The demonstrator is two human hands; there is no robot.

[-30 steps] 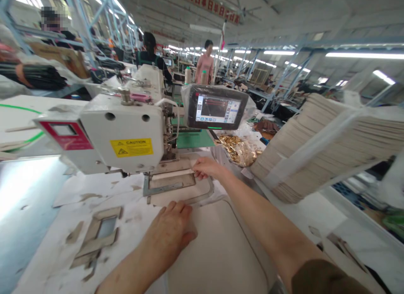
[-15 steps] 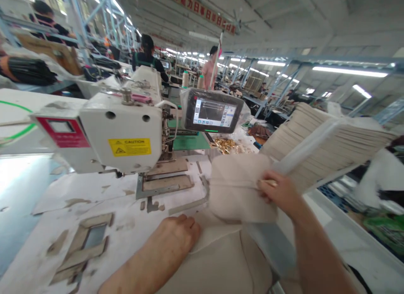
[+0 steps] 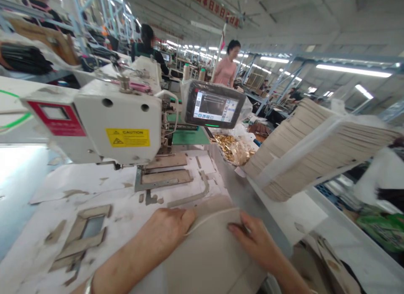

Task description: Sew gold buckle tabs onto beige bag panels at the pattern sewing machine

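Observation:
A beige sheet piece [image 3: 214, 247], cloth or leather-like, lies in front of me at the table's near edge, with a pale curved edge along its top. My left hand [image 3: 168, 228] is closed on its upper left edge, the thumb and finger pressed together there. At its upper right corner, my right hand [image 3: 255, 239] pinches the sheet between thumb and fingers. Another beige layer [image 3: 213, 205] shows just behind that curved edge. Beyond my left hand stands a white sewing machine [image 3: 121, 117], its metal clamp frame [image 3: 138, 180] resting low over the table.
A tall bound stack of beige pieces [image 3: 296, 138] leans at the right. Behind it are gold-coloured bits [image 3: 230, 146] and a control screen [image 3: 213, 104]. A beige rectangular frame template [image 3: 80, 235] and scraps lie on the left. Two people [image 3: 225, 68] [image 3: 147, 45] are farther back.
My right hand has come down and toward me from beside the stack to the near sheet. The piece it held there has left that spot. My left hand stays on the sheet's left side.

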